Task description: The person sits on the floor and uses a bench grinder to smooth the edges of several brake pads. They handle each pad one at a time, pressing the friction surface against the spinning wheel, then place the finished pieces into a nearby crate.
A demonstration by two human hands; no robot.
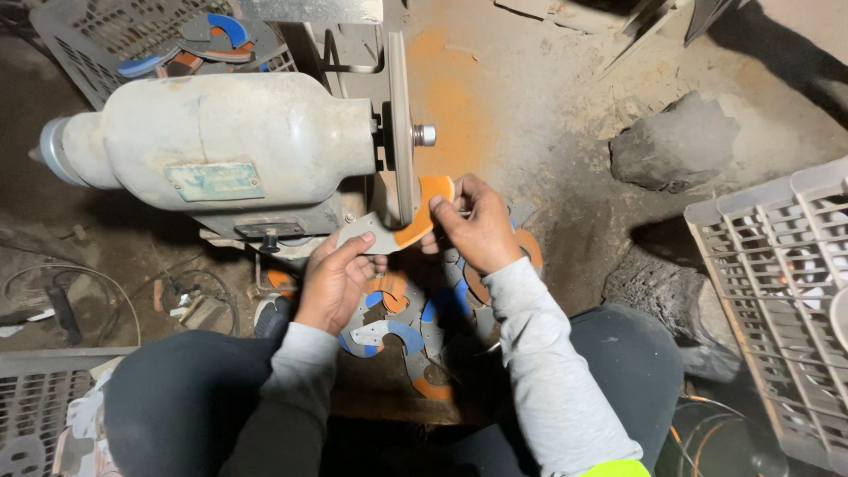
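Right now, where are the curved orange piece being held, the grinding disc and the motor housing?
curved orange piece (422,215): head view, on its orange upper arm.
grinding disc (400,115): head view, on its thin edge.
motor housing (230,124): head view, on its pale rounded side.

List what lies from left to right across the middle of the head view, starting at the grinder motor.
Grinder motor → grinding wheel → curved orange and grey piece, held by the left hand and right hand → dark rock → grey plastic crate.
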